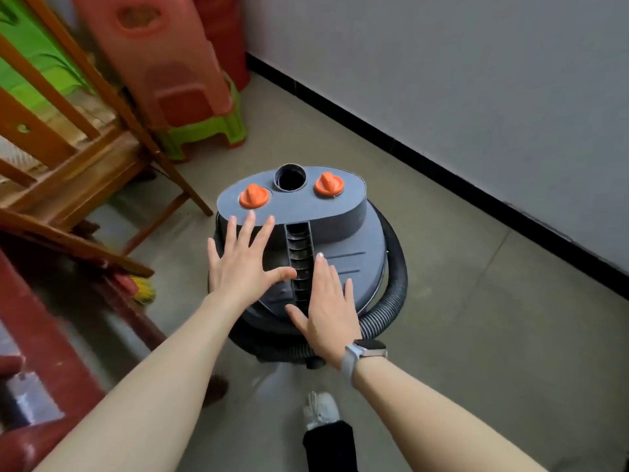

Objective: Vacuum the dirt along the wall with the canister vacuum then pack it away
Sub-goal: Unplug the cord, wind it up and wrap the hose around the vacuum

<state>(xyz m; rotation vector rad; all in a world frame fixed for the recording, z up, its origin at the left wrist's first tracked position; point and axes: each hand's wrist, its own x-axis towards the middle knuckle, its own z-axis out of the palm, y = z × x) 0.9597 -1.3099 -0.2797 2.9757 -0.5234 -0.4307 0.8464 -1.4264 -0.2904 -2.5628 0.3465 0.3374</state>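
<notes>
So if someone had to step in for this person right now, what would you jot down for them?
Left hand: open, fingers spread flat on the canister vacuum lid.
Right hand: open, flat on the lid beside the ribbed centre slot.
The vacuum stands on the floor near the wall, its hose coiled around the body, and the top port is empty.
Done: hose looks wrapped up.
Left: probably move the vacuum to its storage spot; whether the dirt is gone can't be judged.
</notes>
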